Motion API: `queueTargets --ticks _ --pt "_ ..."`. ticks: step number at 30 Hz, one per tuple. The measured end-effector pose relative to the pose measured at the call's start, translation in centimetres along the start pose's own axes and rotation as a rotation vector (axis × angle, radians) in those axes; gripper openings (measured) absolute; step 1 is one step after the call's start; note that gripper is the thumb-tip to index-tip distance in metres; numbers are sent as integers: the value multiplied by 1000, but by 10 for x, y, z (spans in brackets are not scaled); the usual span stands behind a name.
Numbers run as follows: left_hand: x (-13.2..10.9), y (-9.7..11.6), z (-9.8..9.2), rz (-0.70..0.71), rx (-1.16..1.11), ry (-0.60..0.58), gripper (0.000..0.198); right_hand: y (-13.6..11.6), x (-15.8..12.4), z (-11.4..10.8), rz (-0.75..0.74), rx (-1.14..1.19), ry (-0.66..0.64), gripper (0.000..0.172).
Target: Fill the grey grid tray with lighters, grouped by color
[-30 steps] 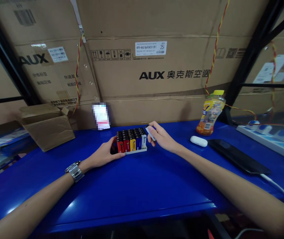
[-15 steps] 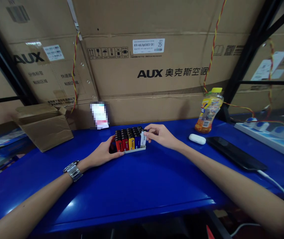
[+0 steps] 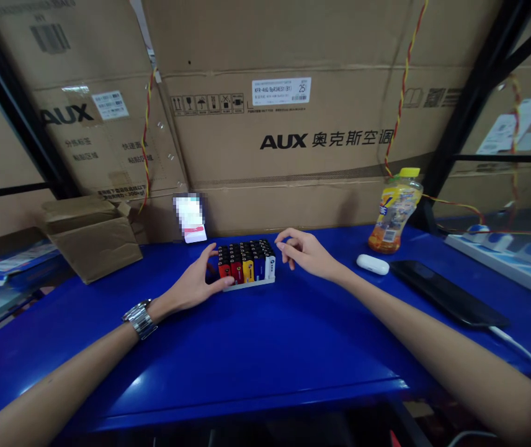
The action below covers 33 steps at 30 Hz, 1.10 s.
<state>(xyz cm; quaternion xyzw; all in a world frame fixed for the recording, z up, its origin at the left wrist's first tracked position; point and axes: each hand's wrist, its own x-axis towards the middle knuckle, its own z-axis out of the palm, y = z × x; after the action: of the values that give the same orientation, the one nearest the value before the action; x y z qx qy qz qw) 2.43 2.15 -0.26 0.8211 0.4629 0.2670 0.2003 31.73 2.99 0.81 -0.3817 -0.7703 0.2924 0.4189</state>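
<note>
Several lighters stand upright in rows in a pale tray (image 3: 254, 284) on the blue table. Their front row shows red, yellow (image 3: 247, 270), blue (image 3: 259, 269) and white (image 3: 270, 267) bodies with black tops. My left hand (image 3: 195, 277) grips the tray's left end, thumb at the front corner and fingers round the back. Just right of the white lighter, my right hand (image 3: 305, 253) hovers apart from the tray, its fingers loosely curled and spread with nothing between them.
Behind the blue table (image 3: 228, 354) stand large cardboard boxes (image 3: 330, 74). A lit phone (image 3: 191, 217) leans there. An open carton (image 3: 93, 239) is at the left. On the right are a bottle (image 3: 393, 214), a white case (image 3: 372, 264), a black phone (image 3: 446, 292) and a power strip (image 3: 502, 261).
My right hand has let go of the white lighter and moved slightly right, away from it. The white lighter now sits lower in the tray. My left hand stays at the tray.
</note>
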Motion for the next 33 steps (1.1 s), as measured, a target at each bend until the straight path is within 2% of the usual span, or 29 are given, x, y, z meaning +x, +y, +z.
queueTargets --ticks 2,4,6,8,12,16,19,23,27,33 --pt "4 3 -6 26 51 88 73 2 1 -2 0 -16 1 20" --pt "13 11 -14 106 148 122 66 4 2 -4 1 -32 8 20" --pt "24 24 -20 195 256 65 64 6 2 -6 0 -51 20 20" --pt "37 39 -22 214 350 -65 68 7 2 -8 -2 -70 27 21" --pt "55 64 -8 212 409 -280 80 9 2 -13 -5 -109 10 21" --pt "54 80 12 153 497 -241 85 12 2 -18 5 -152 1 21" --pt "47 95 20 118 499 -223 83 15 3 -23 16 -186 -1 22" --pt "46 112 23 177 597 -218 77 20 2 -30 51 -214 33 24" --pt "55 114 24 169 555 -333 68 23 2 -32 82 -219 9 24" --pt "77 97 29 206 444 -280 60 32 3 -25 114 -285 -81 27"
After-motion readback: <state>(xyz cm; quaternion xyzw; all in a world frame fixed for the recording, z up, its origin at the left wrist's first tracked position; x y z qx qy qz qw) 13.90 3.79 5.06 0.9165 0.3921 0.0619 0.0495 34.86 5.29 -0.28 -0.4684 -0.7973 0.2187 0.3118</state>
